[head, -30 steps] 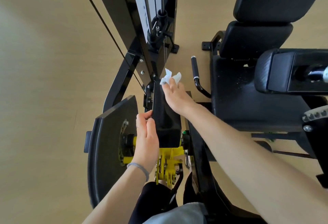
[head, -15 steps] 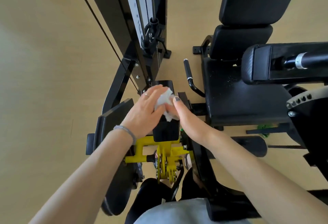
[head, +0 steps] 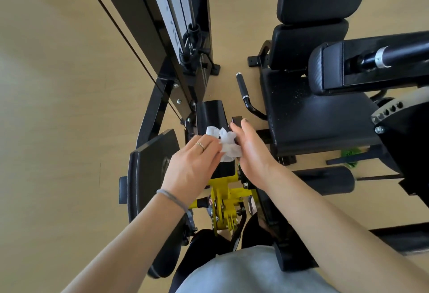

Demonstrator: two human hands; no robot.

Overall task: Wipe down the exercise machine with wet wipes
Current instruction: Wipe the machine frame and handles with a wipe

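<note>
A crumpled white wet wipe (head: 226, 145) lies on top of the black padded block (head: 211, 114) of the exercise machine, above its yellow bracket (head: 225, 200). My left hand (head: 195, 162), with a ring and a grey wristband, holds the wipe's left side with curled fingers. My right hand (head: 250, 151) rests along the block's right edge with straight fingers, its palm touching the wipe. The right thumb is hidden behind the wipe.
The weight-stack tower (head: 176, 25) and a cable rise ahead on the left. A black footplate (head: 151, 176) sits lower left. The black seat (head: 313, 116) with backrest, a side handle (head: 242, 88), an arm pad (head: 371, 65) and a roller pad (head: 325, 179) are on the right. The floor is tan.
The wipe passed from my right hand at the block's far end back to the block's near half, where my left hand came over and took it. The right hand opened alongside.
</note>
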